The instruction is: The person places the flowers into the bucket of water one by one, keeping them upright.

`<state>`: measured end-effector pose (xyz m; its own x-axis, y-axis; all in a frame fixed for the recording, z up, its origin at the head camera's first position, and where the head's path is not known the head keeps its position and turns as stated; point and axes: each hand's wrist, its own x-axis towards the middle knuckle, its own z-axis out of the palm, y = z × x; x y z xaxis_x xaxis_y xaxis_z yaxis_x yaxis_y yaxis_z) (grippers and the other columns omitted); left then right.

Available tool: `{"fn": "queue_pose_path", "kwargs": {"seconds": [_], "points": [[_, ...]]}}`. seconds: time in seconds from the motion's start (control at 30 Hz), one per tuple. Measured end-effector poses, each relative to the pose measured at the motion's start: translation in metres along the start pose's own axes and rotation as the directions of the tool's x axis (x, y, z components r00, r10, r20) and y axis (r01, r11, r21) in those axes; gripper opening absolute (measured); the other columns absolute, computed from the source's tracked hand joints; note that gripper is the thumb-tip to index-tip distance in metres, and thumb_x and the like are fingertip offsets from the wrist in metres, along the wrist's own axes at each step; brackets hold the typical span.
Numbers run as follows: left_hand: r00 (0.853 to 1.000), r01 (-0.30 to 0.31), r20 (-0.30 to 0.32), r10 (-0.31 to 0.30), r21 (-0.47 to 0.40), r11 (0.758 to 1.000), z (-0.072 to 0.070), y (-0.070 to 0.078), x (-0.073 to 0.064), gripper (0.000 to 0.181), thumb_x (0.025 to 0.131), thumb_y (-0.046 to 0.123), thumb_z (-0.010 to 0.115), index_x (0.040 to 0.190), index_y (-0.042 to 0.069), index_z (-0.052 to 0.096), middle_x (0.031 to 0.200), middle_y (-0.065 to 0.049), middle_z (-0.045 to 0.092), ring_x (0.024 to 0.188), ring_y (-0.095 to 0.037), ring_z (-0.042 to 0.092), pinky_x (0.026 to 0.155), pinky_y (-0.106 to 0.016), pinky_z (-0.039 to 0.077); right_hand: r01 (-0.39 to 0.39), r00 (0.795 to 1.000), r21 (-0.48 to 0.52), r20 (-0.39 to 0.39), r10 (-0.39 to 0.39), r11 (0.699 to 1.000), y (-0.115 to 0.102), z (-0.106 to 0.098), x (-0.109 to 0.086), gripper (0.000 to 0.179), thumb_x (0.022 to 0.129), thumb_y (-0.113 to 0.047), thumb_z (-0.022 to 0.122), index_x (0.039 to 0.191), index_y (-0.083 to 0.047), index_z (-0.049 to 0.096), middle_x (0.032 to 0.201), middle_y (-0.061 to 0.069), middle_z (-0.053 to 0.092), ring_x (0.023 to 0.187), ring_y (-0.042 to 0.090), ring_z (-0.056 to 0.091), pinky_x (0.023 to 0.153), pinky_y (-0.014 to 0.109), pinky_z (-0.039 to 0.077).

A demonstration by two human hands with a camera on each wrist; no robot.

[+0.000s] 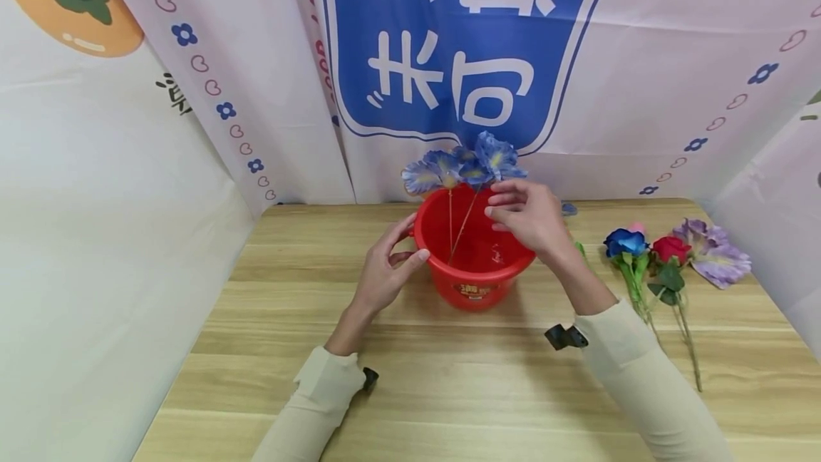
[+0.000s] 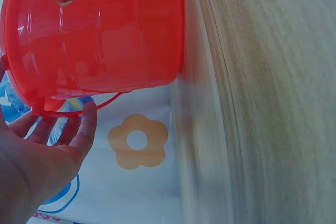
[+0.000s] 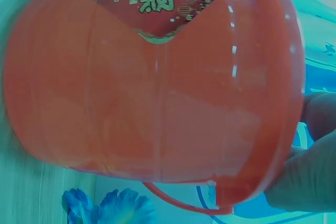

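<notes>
A red plastic bucket [image 1: 473, 296] stands upright on the wooden table, its label facing me. Blue artificial irises [image 1: 436, 171] stand in it, with thin stems slanting down inside and blooms above the far rim. My left hand [image 1: 383, 273] holds the bucket's left side, thumb at the front of the rim and fingers by the red handle [image 2: 109, 99]. Over the right part of the bucket's mouth is my right hand [image 1: 531, 216], fingers loosely bent beside the right-hand bloom [image 1: 497, 155]. Its fingertips overlap the lower petals; no stem shows between them.
Right of the bucket lie a blue rose [image 1: 626, 242], a red rose [image 1: 670, 249] and a pale purple flower [image 1: 718, 261]. Another blue petal [image 1: 569, 209] shows behind my right forearm. A printed cloth backdrop [image 1: 282, 91] hangs along the table's far edge [image 1: 321, 206].
</notes>
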<state>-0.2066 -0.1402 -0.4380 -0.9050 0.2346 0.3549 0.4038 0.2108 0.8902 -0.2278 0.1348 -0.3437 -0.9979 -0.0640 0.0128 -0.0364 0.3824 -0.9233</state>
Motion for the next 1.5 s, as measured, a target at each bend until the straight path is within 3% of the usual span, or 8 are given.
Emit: {"fn": "queue_pose_path", "kwargs": {"seconds": [0.3,0.5,0.63,0.9,1.13,1.3,1.5], "points": [[1.0,-0.01,0.001,0.01,0.007,1.0,0.001,0.0,0.001,0.067,0.1,0.024,0.076,0.161,0.021,0.05,0.153,-0.008,0.06,0.14,-0.031,0.058,0.099,-0.041,0.064,-0.01,1.0,0.062,0.004,0.01,0.998,0.004,-0.027,-0.016,0.053,0.101,-0.01,0.074,0.151,-0.003,0.057,0.137,0.023,0.067,0.122,0.041,0.071,0.089,0.04,0.066],[1.0,-0.009,0.002,0.009,0.006,1.0,0.001,0.001,0.001,0.067,0.1,0.024,0.076,0.161,0.023,0.05,0.154,-0.006,0.06,0.141,-0.029,0.058,0.099,-0.039,0.065,-0.004,0.999,0.074,-0.033,0.007,0.997,0.017,-0.053,-0.027,0.055,0.103,-0.015,0.074,0.152,-0.002,0.054,0.137,0.021,0.064,0.108,0.015,0.075,0.082,0.026,0.066],[1.0,-0.011,0.002,0.011,0.005,1.0,0.001,0.001,0.001,0.066,0.1,0.022,0.075,0.161,0.021,0.05,0.154,-0.007,0.06,0.14,-0.03,0.058,0.098,-0.037,0.065,-0.005,0.999,0.09,-0.05,0.009,0.996,0.032,-0.072,-0.033,0.055,0.103,-0.015,0.073,0.152,0.0,0.052,0.13,0.011,0.066,0.102,0.002,0.074,0.083,0.024,0.065],[1.0,-0.007,0.001,0.007,0.004,1.0,0.0,0.001,0.001,0.067,0.1,0.02,0.076,0.161,0.02,0.05,0.154,-0.008,0.06,0.141,-0.031,0.058,0.098,-0.042,0.065,-0.039,0.998,0.029,-0.056,0.04,0.999,0.065,-0.102,-0.042,0.054,0.106,-0.017,0.069,0.152,0.002,0.048,0.114,-0.015,0.064,0.1,-0.007,0.07,0.087,0.021,0.064],[1.0,-0.004,0.002,0.004,0.005,1.0,0.0,0.001,0.001,0.067,0.099,0.02,0.076,0.161,0.02,0.05,0.154,-0.009,0.06,0.142,-0.032,0.058,0.098,-0.042,0.065,-0.085,0.996,0.05,-0.018,0.086,0.995,0.099,-0.12,-0.049,0.055,0.105,-0.016,0.07,0.151,0.004,0.047,0.108,-0.025,0.068,0.098,-0.006,0.071,0.087,0.021,0.064],[1.0,-0.004,0.003,0.004,0.005,1.0,0.0,0.0,0.0,0.067,0.099,0.019,0.076,0.161,0.019,0.05,0.154,-0.009,0.06,0.142,-0.032,0.058,0.099,-0.044,0.065,-0.134,0.99,0.009,0.04,0.133,0.991,0.122,-0.13,-0.055,0.066,0.106,-0.024,0.071,0.154,0.011,0.043,0.104,-0.031,0.069,0.096,-0.007,0.072,0.086,0.021,0.064],[1.0,-0.004,0.002,0.004,0.005,1.0,0.0,0.0,0.0,0.068,0.099,0.019,0.076,0.162,0.02,0.049,0.155,-0.009,0.06,0.141,-0.032,0.058,0.099,-0.047,0.064,-0.185,0.978,-0.018,0.091,0.186,0.982,0.149,-0.135,-0.058,0.065,0.105,-0.025,0.072,0.15,0.014,0.047,0.102,-0.032,0.07,0.095,-0.006,0.073,0.085,0.025,0.066]]}}
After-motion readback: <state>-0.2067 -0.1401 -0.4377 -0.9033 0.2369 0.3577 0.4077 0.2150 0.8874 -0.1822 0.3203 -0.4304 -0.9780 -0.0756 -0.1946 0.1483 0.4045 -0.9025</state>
